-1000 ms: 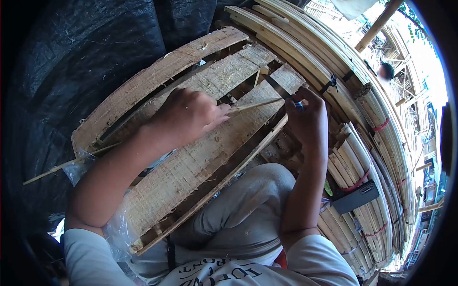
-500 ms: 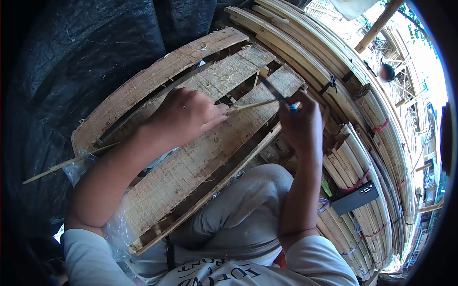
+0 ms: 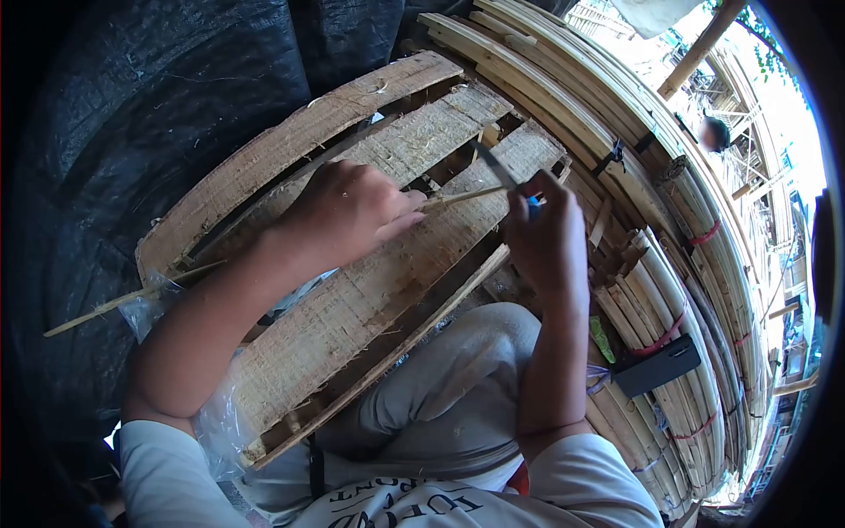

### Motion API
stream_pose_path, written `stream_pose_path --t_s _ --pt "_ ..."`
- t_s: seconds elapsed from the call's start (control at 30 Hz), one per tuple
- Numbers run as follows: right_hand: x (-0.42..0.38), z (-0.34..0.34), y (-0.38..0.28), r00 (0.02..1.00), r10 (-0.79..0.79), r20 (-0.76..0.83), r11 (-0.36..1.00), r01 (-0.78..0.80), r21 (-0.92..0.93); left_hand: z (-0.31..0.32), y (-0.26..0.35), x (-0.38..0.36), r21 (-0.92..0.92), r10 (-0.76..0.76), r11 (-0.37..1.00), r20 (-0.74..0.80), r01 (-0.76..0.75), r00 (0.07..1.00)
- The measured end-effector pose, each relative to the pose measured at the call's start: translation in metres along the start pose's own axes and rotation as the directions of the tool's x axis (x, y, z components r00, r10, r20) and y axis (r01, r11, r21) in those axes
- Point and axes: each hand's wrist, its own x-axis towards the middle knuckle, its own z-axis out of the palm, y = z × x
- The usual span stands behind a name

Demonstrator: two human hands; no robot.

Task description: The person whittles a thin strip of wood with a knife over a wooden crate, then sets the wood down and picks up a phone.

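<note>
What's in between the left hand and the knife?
In the head view, a thin wooden stick stretches from the left hand toward the knife, with rough planks behind it. Whether stick and knife touch is unclear.

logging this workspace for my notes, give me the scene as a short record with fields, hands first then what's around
left hand: closed on a thin wooden strip
right hand: gripping a knife with some blue at the handle
blade and strip: meet near the right hand; exact contact unclear
work surface: spaced rough planks
right side: tied wood bundles, a dark phone lying on them
left side: black sheeting, clear plastic by the left arm
background: another person, upper right
</note>
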Motion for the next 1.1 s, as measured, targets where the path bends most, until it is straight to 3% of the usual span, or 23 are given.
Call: stream_pose_path --t_s 0.07,0.1,0.27,0.33,0.37,0.4,0.47,0.5,0.53,0.6,0.67,0.73,0.77,0.87,0.93,1.0,1.03,1.07,1.1 --pt "-0.015 0.008 -0.013 0.979 -0.126 0.161 0.988 0.109 0.112 0.0 0.001 0.001 0.005 0.006 1.0 -0.027 -0.006 1.0" --pt "-0.019 0.007 -0.017 0.975 -0.17 0.143 0.984 0.159 0.086 0.0 0.001 0.002 0.009 0.022 1.0 -0.045 -0.021 0.999" --pt "-0.005 0.001 -0.009 0.999 0.005 0.048 1.0 -0.005 0.006 -0.002 0.002 0.003 -0.015 0.006 1.0 -0.041 -0.007 0.999" --pt "-0.021 0.011 -0.017 0.975 -0.201 0.099 0.979 0.195 0.066 -0.002 0.001 0.003 0.0 0.009 1.0 -0.029 -0.009 1.0" --pt "-0.025 0.01 -0.023 0.969 -0.218 0.115 0.976 0.217 0.015 0.0 -0.001 0.003 0.014 0.02 1.0 -0.034 -0.02 0.999" --pt "-0.021 0.006 -0.022 0.971 -0.212 0.111 0.977 0.211 0.018 0.001 -0.001 0.003 0.026 0.035 0.999 -0.034 -0.034 0.999" --pt "-0.002 -0.005 -0.012 0.996 0.025 0.09 1.0 -0.026 0.008 0.0 -0.001 0.003 -0.017 0.005 1.0 -0.016 -0.005 1.0" --pt "0.002 -0.004 -0.005 0.999 -0.003 -0.043 0.995 -0.001 -0.1 0.0 0.0 0.002 -0.061 -0.037 0.998 -0.008 0.036 0.999" --pt "0.002 -0.005 -0.007 0.999 0.046 -0.016 0.992 -0.048 -0.113 0.0 0.0 0.002 -0.062 -0.042 0.997 -0.016 0.041 0.999" --pt "-0.01 0.006 -0.006 0.987 -0.16 0.019 0.986 0.161 -0.051 0.001 0.0 0.002 -0.013 0.026 1.0 -0.062 -0.027 0.998" --pt "-0.007 -0.004 -0.012 0.995 -0.095 0.042 0.993 0.097 -0.07 0.0 0.001 0.003 -0.011 0.025 1.0 -0.046 -0.025 0.999" --pt "0.011 -0.017 -0.003 0.995 0.089 0.039 0.994 -0.086 -0.073 0.0 0.001 0.002 -0.009 0.019 1.0 -0.028 -0.019 0.999" --pt "0.016 -0.01 0.016 0.999 -0.001 -0.04 0.997 -0.002 -0.072 0.0 0.002 0.001 0.001 0.024 1.0 -0.036 -0.024 0.999" --pt "-0.004 0.0 -0.008 1.0 -0.015 0.027 0.993 0.018 -0.116 0.002 0.001 0.0 0.019 0.019 1.0 -0.044 -0.018 0.999" --pt "0.009 -0.007 0.005 0.997 -0.01 0.082 1.0 0.008 0.021 0.002 0.001 0.001 0.023 0.031 0.999 -0.024 -0.03 0.999" --pt "0.017 -0.011 0.014 0.999 0.05 -0.019 0.998 -0.05 -0.031 0.0 0.001 0.002 -0.008 0.042 0.999 -0.06 -0.042 0.997" --pt "0.014 -0.007 0.013 0.999 -0.004 -0.037 1.0 0.003 -0.015 0.0 0.001 0.002 -0.007 0.038 0.999 -0.063 -0.039 0.997" --pt "0.007 -0.004 0.006 0.999 0.017 0.05 0.998 -0.014 -0.058 0.0 0.001 0.002 -0.005 0.041 0.999 -0.069 -0.042 0.997" --pt "-0.001 0.002 -0.001 0.999 -0.049 0.018 0.997 0.05 -0.057 0.001 0.001 0.002 -0.002 0.046 0.999 -0.073 -0.046 0.996"
